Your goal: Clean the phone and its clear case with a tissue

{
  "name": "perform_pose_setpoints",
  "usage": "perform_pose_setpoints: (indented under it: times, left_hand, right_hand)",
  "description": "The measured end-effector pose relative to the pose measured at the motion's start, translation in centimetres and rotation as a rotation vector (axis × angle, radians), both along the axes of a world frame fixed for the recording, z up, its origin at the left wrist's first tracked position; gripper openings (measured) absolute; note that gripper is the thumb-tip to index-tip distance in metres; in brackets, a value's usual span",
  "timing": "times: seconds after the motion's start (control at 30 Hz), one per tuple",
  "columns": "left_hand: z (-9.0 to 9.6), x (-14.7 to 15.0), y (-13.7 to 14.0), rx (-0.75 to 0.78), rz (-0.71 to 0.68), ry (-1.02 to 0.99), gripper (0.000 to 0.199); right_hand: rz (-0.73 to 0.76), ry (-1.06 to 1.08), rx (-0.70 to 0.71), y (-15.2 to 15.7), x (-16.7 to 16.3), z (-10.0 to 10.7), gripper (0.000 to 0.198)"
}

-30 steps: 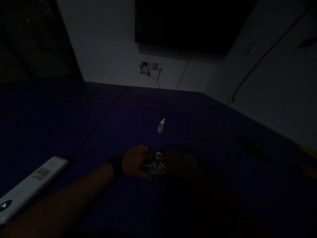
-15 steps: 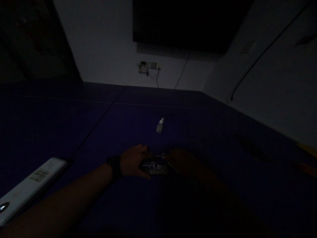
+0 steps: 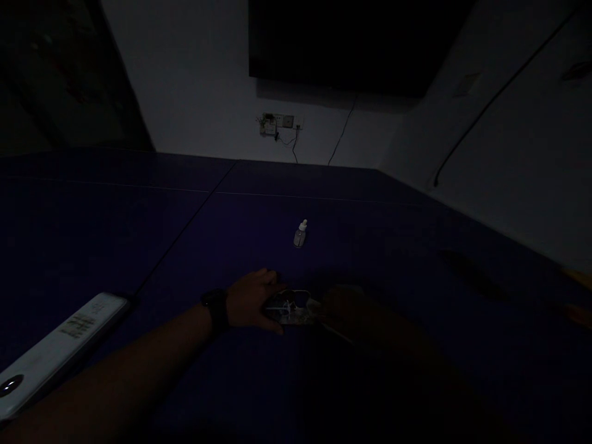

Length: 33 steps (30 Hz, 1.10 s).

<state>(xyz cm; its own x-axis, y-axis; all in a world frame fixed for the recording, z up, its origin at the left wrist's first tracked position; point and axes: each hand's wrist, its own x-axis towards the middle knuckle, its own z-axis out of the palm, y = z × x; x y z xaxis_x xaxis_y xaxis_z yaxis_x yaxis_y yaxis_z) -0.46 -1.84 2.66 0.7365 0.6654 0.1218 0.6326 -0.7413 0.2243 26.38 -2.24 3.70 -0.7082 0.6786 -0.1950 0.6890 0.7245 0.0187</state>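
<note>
On the purple surface, my left hand (image 3: 252,299), with a dark watch (image 3: 215,306) on its wrist, grips the left end of a flat, glossy, dark rectangular thing (image 3: 292,316) with pale patterns or reflections on its top. It is too dark to tell its kind. My right hand (image 3: 345,308), deep in shadow, is closed over a thin pale piece like a cloth (image 3: 314,305) at the right end of the flat thing. A small clear bottle (image 3: 299,237) with a white dropper top stands upright beyond both hands.
A long white device (image 3: 65,345) lies at the left. A dark seam (image 3: 178,237) runs across the purple surface (image 3: 240,222). Behind are a wall screen (image 3: 351,46), wall sockets (image 3: 282,121) and hanging cables. Dim orange things (image 3: 578,314) lie at the far right.
My right hand has shifted slightly to the right with the pale piece. More of the flat thing's top shows. My left hand has stayed in place.
</note>
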Motion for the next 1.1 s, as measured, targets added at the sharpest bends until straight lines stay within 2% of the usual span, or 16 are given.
perform_pose_setpoints:
  times: [0.17,0.37,0.43,0.7,1.1]
  left_hand:
    - [0.0,0.0,0.0,-0.001,0.005,0.01,0.088]
    - [0.2,0.0,-0.1,-0.005,-0.006,-0.022,0.085]
    - [0.1,-0.1,0.0,-0.003,-0.015,-0.031,0.086]
    - [-0.2,-0.1,0.0,0.007,-0.008,-0.026,0.086]
    - [-0.1,0.0,0.1,-0.003,-0.016,-0.026,0.082]
  right_hand:
    - [0.138,0.002,0.021,-0.7,-2.9,0.1,0.03]
    - [0.055,-0.06,0.081,-1.0,-1.7,1.5,0.023]
    - [0.072,-0.091,0.085,-1.0,-1.3,1.7,0.023]
    - [0.155,0.006,0.136,-0.9,-3.8,0.6,0.025]
    - [-0.039,-0.062,0.158,-0.1,-4.6,1.8,0.03]
